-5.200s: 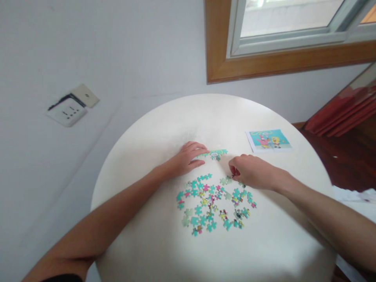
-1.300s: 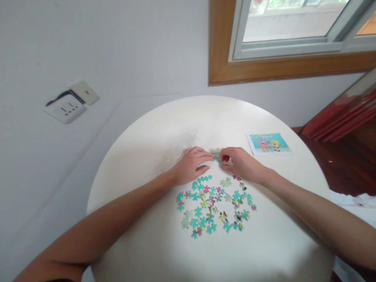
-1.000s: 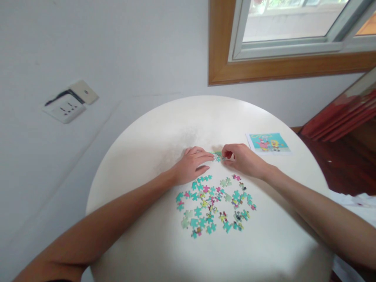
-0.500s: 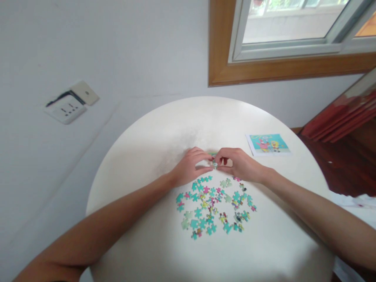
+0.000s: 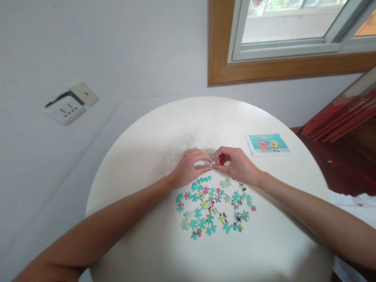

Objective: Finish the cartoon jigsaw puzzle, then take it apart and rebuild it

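Both hands meet over the middle of the round table. My left hand [image 5: 190, 166] pinches the left side of some small joined puzzle pieces [image 5: 212, 156], which show green and white between the fingertips. From the other side, my right hand [image 5: 235, 164] has thumb and forefinger closed on the same pieces. Most of what they hold is hidden by the fingers. Just in front of the hands, loose jigsaw pieces [image 5: 197, 212] in teal, pink, yellow and pale green lie scattered, several touching or overlapping.
A picture card [image 5: 268, 144] with two cartoon figures lies at the right of the white round table [image 5: 138, 149]. Behind stand a wall with a socket [image 5: 65, 109] and a wood-framed window [image 5: 219, 74]. Red curtain cloth [image 5: 340, 117] hangs at the right.
My right hand has shifted slightly left, its thumb and forefinger closer to my left fingertips. My left hand stays almost in place. The loose pieces and the card have not moved.
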A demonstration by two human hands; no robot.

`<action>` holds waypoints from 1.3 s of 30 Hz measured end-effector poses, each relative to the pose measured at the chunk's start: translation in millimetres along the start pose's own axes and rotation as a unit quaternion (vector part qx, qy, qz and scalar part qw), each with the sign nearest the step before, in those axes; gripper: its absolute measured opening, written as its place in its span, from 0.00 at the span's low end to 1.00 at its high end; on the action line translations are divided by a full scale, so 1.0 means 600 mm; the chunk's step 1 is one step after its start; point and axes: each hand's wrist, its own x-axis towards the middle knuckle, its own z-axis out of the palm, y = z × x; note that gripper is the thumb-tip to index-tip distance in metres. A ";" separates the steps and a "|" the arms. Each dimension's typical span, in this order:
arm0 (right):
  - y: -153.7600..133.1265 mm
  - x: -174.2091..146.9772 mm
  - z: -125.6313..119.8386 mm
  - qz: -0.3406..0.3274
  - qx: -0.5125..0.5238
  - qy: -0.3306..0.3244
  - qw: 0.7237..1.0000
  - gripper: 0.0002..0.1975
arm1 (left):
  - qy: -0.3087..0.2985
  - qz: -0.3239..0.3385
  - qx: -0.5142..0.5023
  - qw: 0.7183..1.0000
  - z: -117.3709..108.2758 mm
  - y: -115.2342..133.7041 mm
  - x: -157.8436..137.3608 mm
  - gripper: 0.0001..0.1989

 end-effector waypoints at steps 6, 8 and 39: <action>-0.004 0.003 -0.012 -0.008 -0.033 0.008 0.999 0.04 | -0.010 0.015 0.016 1.000 -0.001 -0.006 0.002 0.05; -0.001 0.007 -0.027 0.000 -0.058 0.039 0.998 0.03 | -0.015 0.012 0.025 1.000 -0.002 -0.009 0.003 0.04; 0.030 0.018 -0.020 -0.017 -0.152 0.030 0.988 0.11 | -0.007 -0.001 0.103 0.995 0.011 -0.014 0.010 0.10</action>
